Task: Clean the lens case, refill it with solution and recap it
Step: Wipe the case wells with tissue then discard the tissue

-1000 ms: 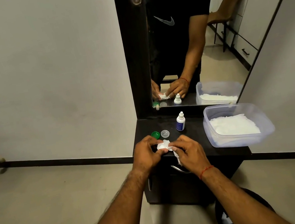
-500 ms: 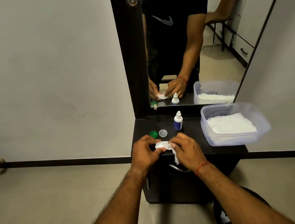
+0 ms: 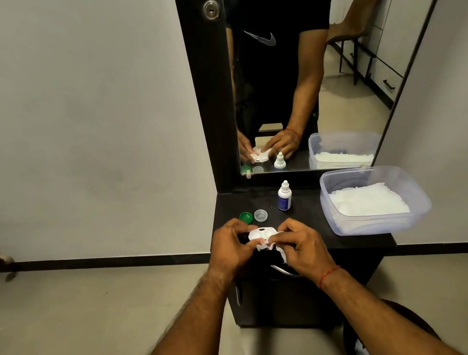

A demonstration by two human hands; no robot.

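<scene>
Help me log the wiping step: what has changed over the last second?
Little. The left hand and right hand still hold the lens case over the dresser front edge. The tissue seems to have slipped lower toward the right fingers, so more of the white case shows. The green cap, clear cap, solution bottle and tub of tissues stayed put.

case (image 3: 262,232): white, uncapped, front-left of bottle
tissue (image 3: 266,246): crumpled, touching case
green cap (image 3: 245,218), clear cap (image 3: 260,215): side by side, left of bottle
bottle (image 3: 284,196): white, upright, capped
</scene>
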